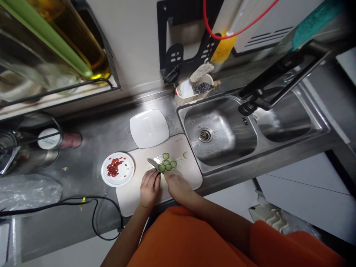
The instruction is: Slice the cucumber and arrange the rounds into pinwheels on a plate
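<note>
My right hand (178,186) is wrapped round the handle of a knife (152,162), whose blade points up and left over a pale cutting board (130,200). Beside the blade, the bent fingers of my left hand (150,187) press on a cucumber, mostly hidden beneath them with a dark green bit showing at the fingertips. Several cucumber slices (166,162) lie in a cluster just beyond the knife. One more slice (185,155) lies apart, near the board's right side. Left of the board, a round white plate (118,182) carries small chopped red pieces (113,167).
A white square plate (149,129) stands behind the board. To the right is a steel double sink (222,133) with a black faucet (278,78). A caddy (191,98) holds scrubbers at the wall. Black cables (97,215) and a plastic bag (30,193) lie left.
</note>
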Motion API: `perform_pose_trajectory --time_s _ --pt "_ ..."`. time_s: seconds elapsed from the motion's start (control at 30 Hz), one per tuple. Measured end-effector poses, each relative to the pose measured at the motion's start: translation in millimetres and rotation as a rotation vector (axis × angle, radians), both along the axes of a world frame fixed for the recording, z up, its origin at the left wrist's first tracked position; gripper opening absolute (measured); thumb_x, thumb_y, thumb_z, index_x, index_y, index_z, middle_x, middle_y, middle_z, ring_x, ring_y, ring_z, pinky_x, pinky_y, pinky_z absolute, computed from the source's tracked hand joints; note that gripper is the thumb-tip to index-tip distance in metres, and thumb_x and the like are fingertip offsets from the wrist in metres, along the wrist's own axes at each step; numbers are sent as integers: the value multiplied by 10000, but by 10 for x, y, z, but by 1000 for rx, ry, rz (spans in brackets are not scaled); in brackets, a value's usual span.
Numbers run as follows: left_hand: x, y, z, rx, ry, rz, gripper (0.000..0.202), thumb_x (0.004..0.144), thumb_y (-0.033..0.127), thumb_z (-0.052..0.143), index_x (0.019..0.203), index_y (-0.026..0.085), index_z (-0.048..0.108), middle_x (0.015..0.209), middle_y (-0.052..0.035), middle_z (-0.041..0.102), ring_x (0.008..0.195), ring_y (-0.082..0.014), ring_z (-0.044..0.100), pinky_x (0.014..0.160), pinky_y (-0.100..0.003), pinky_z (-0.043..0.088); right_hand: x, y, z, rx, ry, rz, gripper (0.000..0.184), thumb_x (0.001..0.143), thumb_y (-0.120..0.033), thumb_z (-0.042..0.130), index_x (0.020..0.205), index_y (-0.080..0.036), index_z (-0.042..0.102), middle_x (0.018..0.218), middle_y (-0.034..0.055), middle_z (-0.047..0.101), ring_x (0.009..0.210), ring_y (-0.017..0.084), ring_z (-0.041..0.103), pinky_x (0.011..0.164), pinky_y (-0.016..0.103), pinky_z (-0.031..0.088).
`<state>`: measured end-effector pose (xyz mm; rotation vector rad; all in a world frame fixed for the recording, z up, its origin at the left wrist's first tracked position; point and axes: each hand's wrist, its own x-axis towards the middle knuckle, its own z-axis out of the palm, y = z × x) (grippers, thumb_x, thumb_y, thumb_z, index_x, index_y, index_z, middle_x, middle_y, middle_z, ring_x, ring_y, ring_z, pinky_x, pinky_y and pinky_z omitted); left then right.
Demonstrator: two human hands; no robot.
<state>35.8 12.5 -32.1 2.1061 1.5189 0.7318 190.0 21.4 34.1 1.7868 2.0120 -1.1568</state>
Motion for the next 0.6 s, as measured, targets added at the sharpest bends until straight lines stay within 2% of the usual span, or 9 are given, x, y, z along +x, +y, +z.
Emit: perform_pose_trajectory --time_s 0.27,0.47,0.6 --pt "-73 -66 42 -82 55 -22 281 882 250 469 1132 171 569 1117 -106 614 1085 -205 542 961 -400 447 35 10 27 -7 11 -12 379 862 -46 275 1147 -137 508 885 107 658 832 198 633 670 259 431" --pt "-598 -369 146 -26 146 142 296 869 267 493 1146 184 552 1129 -107 609 1066 -208 555 937 -376 451 90 17 57 -4 -55 53 401 861 -34 284 1177 -151 502 881 107 651 844 193 621 682 271 426" --pt "-923 -486 116 18 233 271 281 870 271 473 1123 183 558 1072 -108 623 1027 -216 564 925 -382 447 195 -10 79 56 -146 138 372 893 -78 276 1171 -170 505 922 114 634 849 201 621 676 278 435"
